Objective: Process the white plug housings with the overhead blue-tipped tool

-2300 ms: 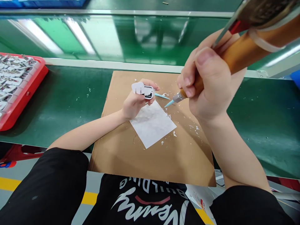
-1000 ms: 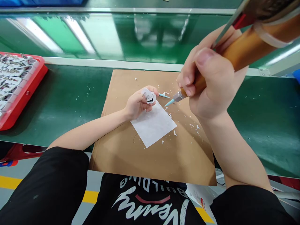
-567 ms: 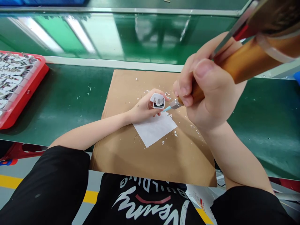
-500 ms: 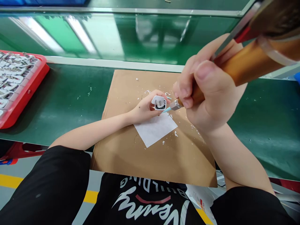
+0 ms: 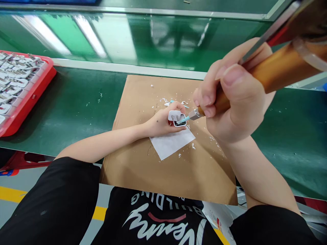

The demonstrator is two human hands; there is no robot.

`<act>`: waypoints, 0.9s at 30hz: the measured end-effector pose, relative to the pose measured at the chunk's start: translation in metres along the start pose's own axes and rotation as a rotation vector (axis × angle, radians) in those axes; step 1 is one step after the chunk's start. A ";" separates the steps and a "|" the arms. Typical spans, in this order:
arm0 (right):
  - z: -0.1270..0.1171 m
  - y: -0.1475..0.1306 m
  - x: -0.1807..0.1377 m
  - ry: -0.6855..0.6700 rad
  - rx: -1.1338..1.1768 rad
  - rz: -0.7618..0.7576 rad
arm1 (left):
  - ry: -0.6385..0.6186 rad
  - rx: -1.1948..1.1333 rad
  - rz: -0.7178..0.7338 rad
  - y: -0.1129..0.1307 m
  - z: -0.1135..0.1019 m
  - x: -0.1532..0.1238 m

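Observation:
My left hand (image 5: 163, 121) is closed around a small white plug housing (image 5: 175, 117) with a dark open side, held just above a white paper sheet (image 5: 172, 143) on a brown cardboard mat (image 5: 143, 163). My right hand (image 5: 235, 98) grips an amber glue dispenser (image 5: 278, 68) like a pen. Its light-blue nozzle tip (image 5: 182, 119) touches the open side of the plug housing. A spare blue nozzle (image 5: 178, 102) lies on the cardboard behind my left hand.
A red tray (image 5: 28, 98) with several white plug parts sits at the left on the green conveyor belt (image 5: 76, 102). White glue crumbs are scattered over the cardboard. A glossy green ledge (image 5: 127, 37) runs along the back.
My left hand turned the plug housing over and brought it right and down over the paper. My right hand lowered the nozzle tip from clear of the housing onto its open side.

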State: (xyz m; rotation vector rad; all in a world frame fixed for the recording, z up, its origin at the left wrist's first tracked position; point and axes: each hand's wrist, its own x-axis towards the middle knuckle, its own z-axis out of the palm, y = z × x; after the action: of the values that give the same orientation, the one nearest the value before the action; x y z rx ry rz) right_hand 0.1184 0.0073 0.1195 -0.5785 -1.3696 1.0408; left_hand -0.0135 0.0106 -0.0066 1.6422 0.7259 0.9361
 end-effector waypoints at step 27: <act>0.005 0.012 0.003 0.044 0.153 -0.139 | 0.040 0.180 0.034 -0.003 -0.001 0.000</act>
State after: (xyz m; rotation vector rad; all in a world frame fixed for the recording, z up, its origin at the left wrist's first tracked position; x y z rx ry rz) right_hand 0.1106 0.0140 0.1116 -0.3858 -1.2606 1.0044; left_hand -0.0147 0.0120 -0.0095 1.8019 0.8319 0.9523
